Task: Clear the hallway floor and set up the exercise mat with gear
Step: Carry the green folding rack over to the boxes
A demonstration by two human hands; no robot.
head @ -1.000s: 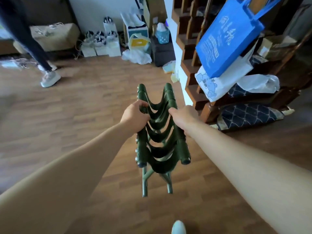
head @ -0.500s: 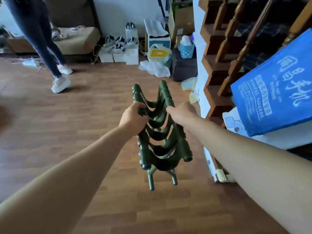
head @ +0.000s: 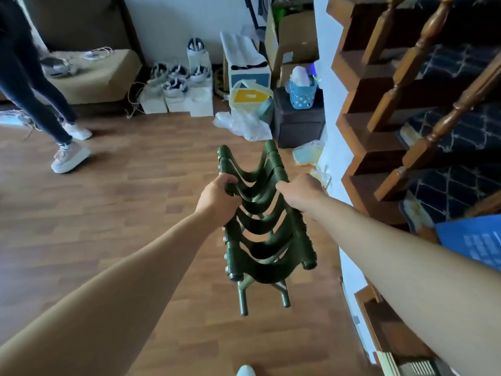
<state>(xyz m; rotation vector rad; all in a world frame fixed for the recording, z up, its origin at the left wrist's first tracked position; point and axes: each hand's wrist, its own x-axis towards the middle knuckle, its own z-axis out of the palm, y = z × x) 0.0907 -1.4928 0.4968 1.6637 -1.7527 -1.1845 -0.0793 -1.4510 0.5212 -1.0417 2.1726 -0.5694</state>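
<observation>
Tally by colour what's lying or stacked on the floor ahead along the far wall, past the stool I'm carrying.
White: 3, the stacked boxes, the tall carton, the plastic bag.
Blue: 1, the basket.
Yellow: 1, the yellow bag.
Dark: 1, the storage cube.
Brown: 1, the cardboard box.
Total: 7.

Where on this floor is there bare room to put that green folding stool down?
Both hands, left and right, hold the green stool. Bare wood floor spreads left, between the stool and the other person's shoe. It is crowded along the far wall: white boxes, plastic bag, dark box by the staircase.
</observation>
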